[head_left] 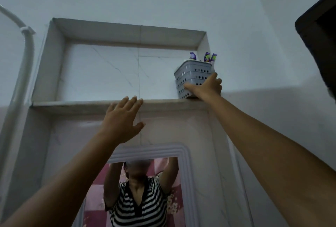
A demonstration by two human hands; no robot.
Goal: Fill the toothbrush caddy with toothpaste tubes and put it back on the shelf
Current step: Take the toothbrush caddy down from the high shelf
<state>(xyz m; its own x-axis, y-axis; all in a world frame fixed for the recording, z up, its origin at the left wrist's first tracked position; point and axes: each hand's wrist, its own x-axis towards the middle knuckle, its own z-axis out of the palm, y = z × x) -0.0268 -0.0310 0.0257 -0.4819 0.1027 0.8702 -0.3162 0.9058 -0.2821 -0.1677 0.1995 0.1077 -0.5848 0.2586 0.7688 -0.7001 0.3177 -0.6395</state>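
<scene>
Overhead, a recessed niche (101,74) in the wall carries a shelf (81,104) along its lower edge, and the caddy (192,74) stands at the far right end of that shelf, close against the niche's right wall. The caddy is grey, perforated with rows of round holes, and appears slightly tilted in this wide-angle view. The tops of several tubes (209,57) in purple, with green and orange on some, project above its rim. The right hand (207,87) is raised on an extended arm and closed around the caddy's lower front corner, thumb across the left face and fingers on the right face. The left hand (123,121) is raised separately, well apart from the right, fingers spread and empty, its fingertips at the shelf's front edge near the middle; contact with the edge cannot be confirmed. Below the shelf a mirror (185,163) with a white moulded frame reflects a person in a striped top with both arms lifted. A white pipe (27,45) runs down the left side of the wall
</scene>
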